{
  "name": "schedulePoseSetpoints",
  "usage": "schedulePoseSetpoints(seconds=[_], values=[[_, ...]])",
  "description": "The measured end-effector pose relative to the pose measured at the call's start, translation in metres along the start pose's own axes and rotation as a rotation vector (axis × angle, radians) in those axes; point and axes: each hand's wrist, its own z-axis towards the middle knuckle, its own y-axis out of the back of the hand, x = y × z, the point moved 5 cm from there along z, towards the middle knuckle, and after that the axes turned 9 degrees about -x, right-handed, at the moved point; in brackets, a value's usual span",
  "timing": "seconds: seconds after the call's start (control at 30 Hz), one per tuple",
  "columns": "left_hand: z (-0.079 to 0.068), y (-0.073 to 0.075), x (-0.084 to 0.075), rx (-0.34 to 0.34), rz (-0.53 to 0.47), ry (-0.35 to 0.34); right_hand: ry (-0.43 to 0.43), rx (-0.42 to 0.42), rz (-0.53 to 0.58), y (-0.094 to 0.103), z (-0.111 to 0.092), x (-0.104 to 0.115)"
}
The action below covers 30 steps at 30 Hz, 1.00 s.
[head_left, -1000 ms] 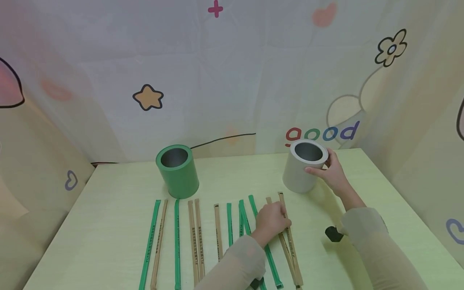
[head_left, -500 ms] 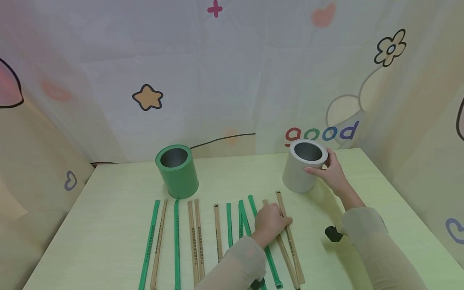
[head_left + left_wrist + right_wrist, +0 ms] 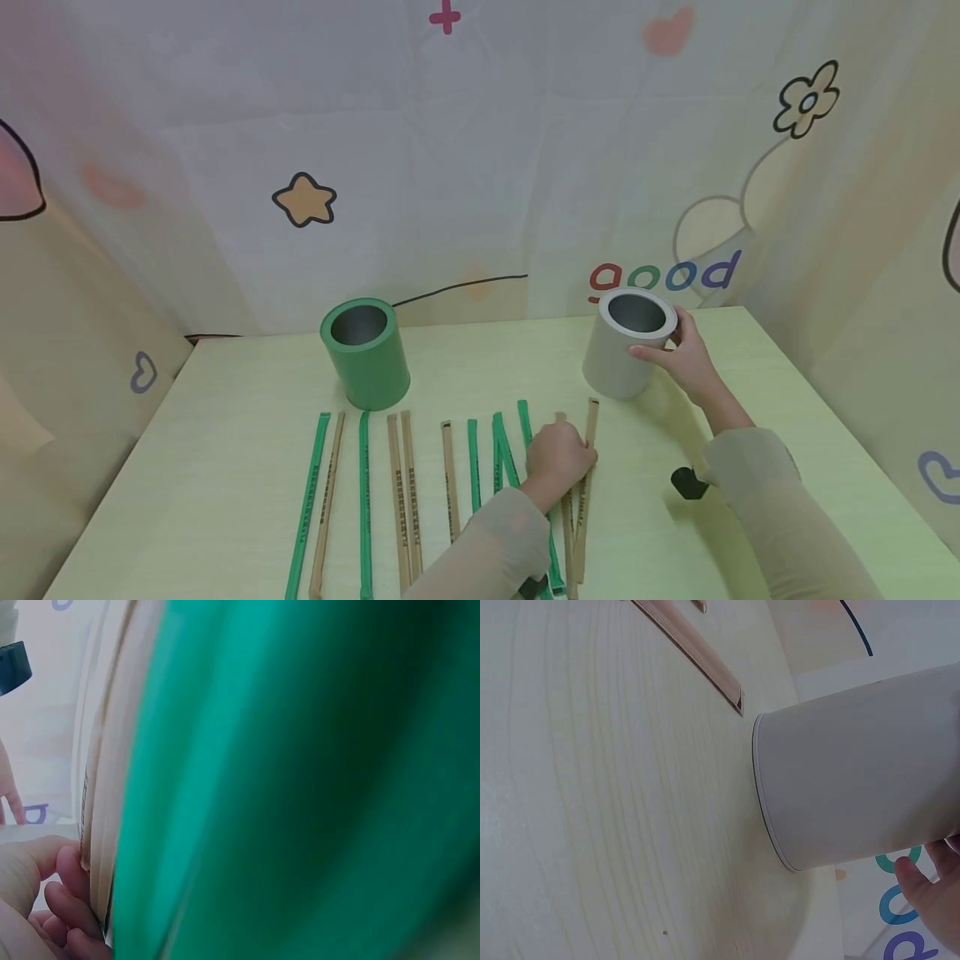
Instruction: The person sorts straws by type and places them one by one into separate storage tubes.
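Note:
In the head view my left hand (image 3: 558,458) pinches a long thin brown paper-wrapped stick (image 3: 584,508), thumb at its upper part. A second brown stick (image 3: 567,533) runs partly beneath the hand, and a green stick (image 3: 523,417) passes just left of it. The left wrist view shows curled fingers (image 3: 71,900) at the brown wrapper (image 3: 112,787), with a blurred green wrapper (image 3: 247,787) close to the lens. My right hand (image 3: 688,358) grips the white cylindrical cup (image 3: 617,358) near its rim, thumb in front, other fingers mostly hidden behind.
A green cylindrical cup (image 3: 375,371) stands at the back left. Several more green sticks (image 3: 366,500) and brown sticks (image 3: 399,500) lie in a row on the pale wooden table (image 3: 187,483). A patterned cloth (image 3: 465,167) hangs behind and along both sides.
The brown sticks at my left hand have swung, their lower ends moving left, and the green stick beside them has shifted left too. My right hand stays on the white cup.

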Motion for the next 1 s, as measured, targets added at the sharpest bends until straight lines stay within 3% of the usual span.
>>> schedulePoseSetpoints(seconds=[0.43,0.77,1.0], values=[[0.0012,-0.0027,0.0026,0.012,-0.103,0.048,-0.01,0.003,-0.005,-0.0002,0.0008,0.0006],[0.0017,0.0006,0.0026,0.031,-0.29,0.089,0.0,0.004,-0.014,-0.0006,0.0013,0.0004],[0.0034,0.005,0.0016,0.003,-0.418,0.116,0.011,-0.006,-0.026,-0.0005,-0.0001,0.0003]])
